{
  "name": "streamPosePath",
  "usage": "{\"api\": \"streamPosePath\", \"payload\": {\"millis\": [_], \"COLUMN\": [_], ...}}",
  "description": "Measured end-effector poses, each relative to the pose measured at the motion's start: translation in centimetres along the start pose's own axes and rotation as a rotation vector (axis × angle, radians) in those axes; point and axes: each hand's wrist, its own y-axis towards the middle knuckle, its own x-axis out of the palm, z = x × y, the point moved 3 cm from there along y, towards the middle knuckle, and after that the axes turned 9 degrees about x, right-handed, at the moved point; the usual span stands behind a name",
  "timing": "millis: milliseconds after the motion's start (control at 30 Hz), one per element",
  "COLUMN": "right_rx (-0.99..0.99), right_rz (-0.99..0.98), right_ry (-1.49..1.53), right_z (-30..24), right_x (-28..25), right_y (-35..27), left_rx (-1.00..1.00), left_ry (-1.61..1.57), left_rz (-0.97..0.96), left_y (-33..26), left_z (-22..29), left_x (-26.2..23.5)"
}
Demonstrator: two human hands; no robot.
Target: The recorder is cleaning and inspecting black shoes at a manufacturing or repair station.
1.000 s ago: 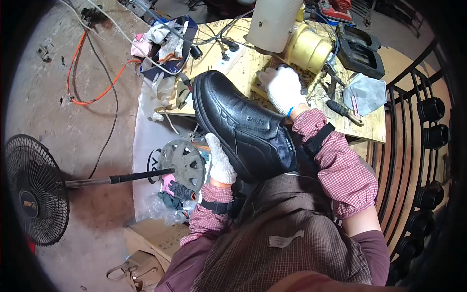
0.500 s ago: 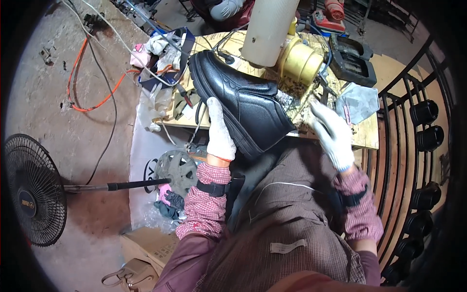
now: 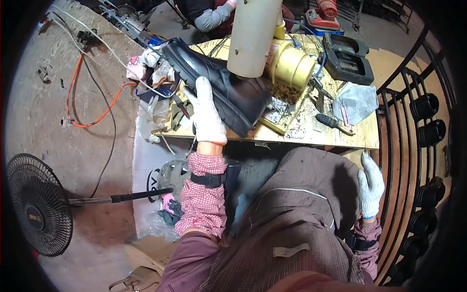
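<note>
My left hand (image 3: 210, 117), in a white knit glove, grips a black leather shoe (image 3: 221, 80) by its thick sole. The shoe is tilted over the left part of the workbench, toe toward the upper left; some of my fingers are hidden behind it. Its heel end looks slightly blurred. My right hand (image 3: 370, 187), gloved the same way, holds nothing; its fingers are extended beside my right thigh, close to the rack. A hand tool with a dark handle (image 3: 331, 121) lies on the bench near the front edge.
A pale tube (image 3: 254, 39) and a yellow cylinder (image 3: 296, 65) rise over the wooden bench (image 3: 357, 138). Black molds (image 3: 348, 58) and a grey cloth (image 3: 357, 102) sit at the right. A metal rack (image 3: 389, 160) holds several black pieces. A fan (image 3: 39, 204) stands left; another person's sleeve (image 3: 214, 18) shows beyond.
The shoe and my left hand have moved left and slightly up. My right hand has dropped from above the bench to beside my right thigh, uncovering the dark-handled tool.
</note>
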Motion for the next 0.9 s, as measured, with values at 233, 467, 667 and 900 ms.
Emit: {"api": "streamPosePath", "payload": {"millis": [233,467,667,900], "right_rx": [-0.327,-0.656,-1.06,-1.069], "right_rz": [-0.087,-0.144,-0.028,-0.508], "right_ry": [0.018,0.032,0.107,-0.191], "right_z": [-7.6,-15.7,-21.9,-16.1], "right_x": [2.1,5.4,10.1,10.0], "right_y": [4.8,7.4,8.7,3.5], "left_rx": [0.045,-0.033,-0.058,-0.102], "left_ry": [0.16,-0.02,-0.124,-0.129], "left_rz": [0.077,0.036,-0.065,0.039], "left_y": [1.5,2.1,-2.0,-2.8], "left_z": [1.2,-0.4,-1.9,0.1], "left_x": [2.8,-0.4,-2.7,-4.8]}}
